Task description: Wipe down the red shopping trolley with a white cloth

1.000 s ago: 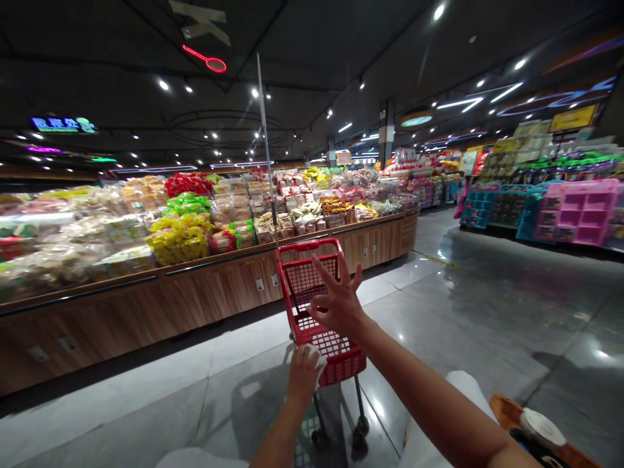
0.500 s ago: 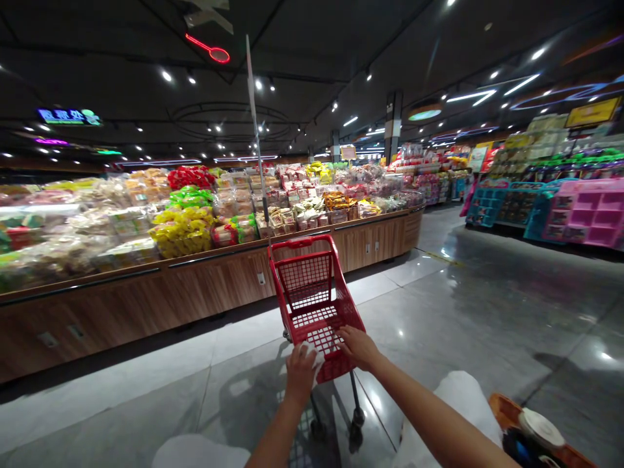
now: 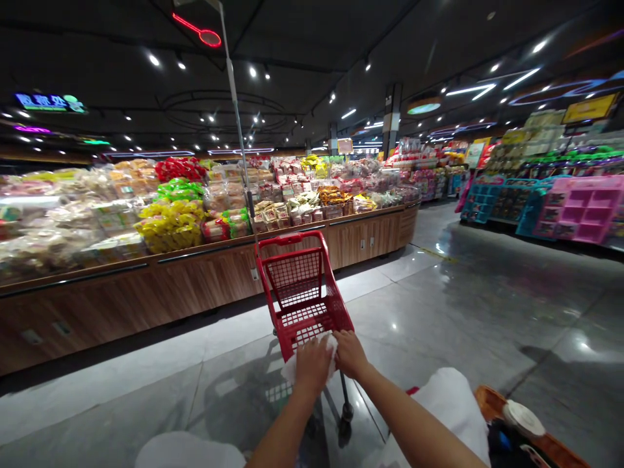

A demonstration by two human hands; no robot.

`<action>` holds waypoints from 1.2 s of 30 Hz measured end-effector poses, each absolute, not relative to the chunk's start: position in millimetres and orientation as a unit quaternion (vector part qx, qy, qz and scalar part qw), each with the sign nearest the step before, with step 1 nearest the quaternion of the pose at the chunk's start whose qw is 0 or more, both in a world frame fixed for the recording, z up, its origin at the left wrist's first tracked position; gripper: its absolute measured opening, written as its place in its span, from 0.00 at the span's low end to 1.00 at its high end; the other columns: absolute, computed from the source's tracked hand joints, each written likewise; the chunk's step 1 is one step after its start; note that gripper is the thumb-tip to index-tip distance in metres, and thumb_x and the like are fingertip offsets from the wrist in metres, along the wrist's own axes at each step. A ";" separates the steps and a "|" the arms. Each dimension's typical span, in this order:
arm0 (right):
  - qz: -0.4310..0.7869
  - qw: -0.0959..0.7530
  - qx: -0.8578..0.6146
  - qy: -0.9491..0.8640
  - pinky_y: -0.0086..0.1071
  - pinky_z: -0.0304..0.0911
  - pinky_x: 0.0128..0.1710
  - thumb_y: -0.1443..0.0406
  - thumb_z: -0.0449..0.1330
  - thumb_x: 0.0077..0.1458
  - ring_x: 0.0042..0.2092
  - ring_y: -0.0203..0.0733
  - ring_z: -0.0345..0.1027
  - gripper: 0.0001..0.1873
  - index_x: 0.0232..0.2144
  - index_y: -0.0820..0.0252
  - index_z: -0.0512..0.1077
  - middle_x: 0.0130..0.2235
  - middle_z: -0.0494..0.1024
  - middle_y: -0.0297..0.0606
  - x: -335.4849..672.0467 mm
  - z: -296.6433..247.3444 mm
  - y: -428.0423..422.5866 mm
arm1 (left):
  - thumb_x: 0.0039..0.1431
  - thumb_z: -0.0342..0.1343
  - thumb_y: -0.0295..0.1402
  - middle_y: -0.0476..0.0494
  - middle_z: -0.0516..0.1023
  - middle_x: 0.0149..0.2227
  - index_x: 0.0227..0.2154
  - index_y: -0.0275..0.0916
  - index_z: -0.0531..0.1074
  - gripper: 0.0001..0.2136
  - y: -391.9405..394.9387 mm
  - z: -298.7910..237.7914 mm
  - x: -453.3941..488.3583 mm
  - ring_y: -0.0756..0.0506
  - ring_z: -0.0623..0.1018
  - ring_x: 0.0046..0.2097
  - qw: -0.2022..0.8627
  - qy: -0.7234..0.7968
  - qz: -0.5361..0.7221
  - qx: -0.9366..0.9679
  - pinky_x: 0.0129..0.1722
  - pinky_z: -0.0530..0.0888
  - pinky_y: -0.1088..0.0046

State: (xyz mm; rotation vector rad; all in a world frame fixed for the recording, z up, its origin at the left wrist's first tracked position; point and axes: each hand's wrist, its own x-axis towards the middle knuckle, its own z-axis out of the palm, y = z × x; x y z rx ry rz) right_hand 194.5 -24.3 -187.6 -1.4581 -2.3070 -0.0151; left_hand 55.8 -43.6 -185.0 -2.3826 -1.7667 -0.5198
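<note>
A small red shopping cart (image 3: 298,292) stands on the grey tiled floor in front of me, with a thin pole (image 3: 237,123) rising from its left side. My left hand (image 3: 312,364) is closed on the cart's near rim, pressing a white cloth (image 3: 291,367) against it. My right hand (image 3: 350,353) grips the same rim just to the right, touching the left hand. The cart's basket looks empty.
A long wooden display counter (image 3: 160,286) piled with bagged snacks runs along the left. Pink and blue shelf units (image 3: 575,208) stand at the far right. An orange basket (image 3: 521,429) with a white-lidded item hangs by my right side. Glossy floor (image 3: 463,312) stretches ahead.
My right hand dropped from raised and spread above the cart to a grip on its near rim. The cart shifted left, and the white cloth now shows under my left hand.
</note>
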 end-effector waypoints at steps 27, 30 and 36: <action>-0.012 0.180 -0.516 -0.837 0.36 0.53 0.43 0.62 0.50 0.66 0.42 0.41 0.65 0.14 0.34 0.58 0.73 0.39 0.76 0.37 191.7 -174.0 -16.4 | 0.60 0.57 0.37 0.40 0.78 0.43 0.40 0.39 0.74 0.09 -42.9 -160.7 -16.6 0.38 0.76 0.47 0.074 -0.539 -0.043 -0.838 0.47 0.70 0.60; -0.003 0.185 -0.523 -0.832 0.37 0.53 0.45 0.62 0.50 0.65 0.44 0.42 0.64 0.13 0.36 0.57 0.74 0.40 0.76 0.37 180.0 -174.0 -18.3 | 0.60 0.56 0.37 0.40 0.78 0.43 0.42 0.40 0.74 0.10 -44.2 -167.6 2.6 0.37 0.75 0.47 0.100 -0.555 -0.073 -0.822 0.46 0.70 0.57; 0.005 0.167 -0.530 -0.832 0.37 0.54 0.46 0.62 0.48 0.66 0.45 0.42 0.65 0.15 0.36 0.58 0.74 0.41 0.76 0.38 175.3 -167.0 -17.6 | 0.60 0.55 0.32 0.40 0.77 0.43 0.44 0.42 0.73 0.10 -36.2 -169.8 32.5 0.38 0.75 0.46 0.114 -0.557 -0.076 -0.819 0.45 0.69 0.57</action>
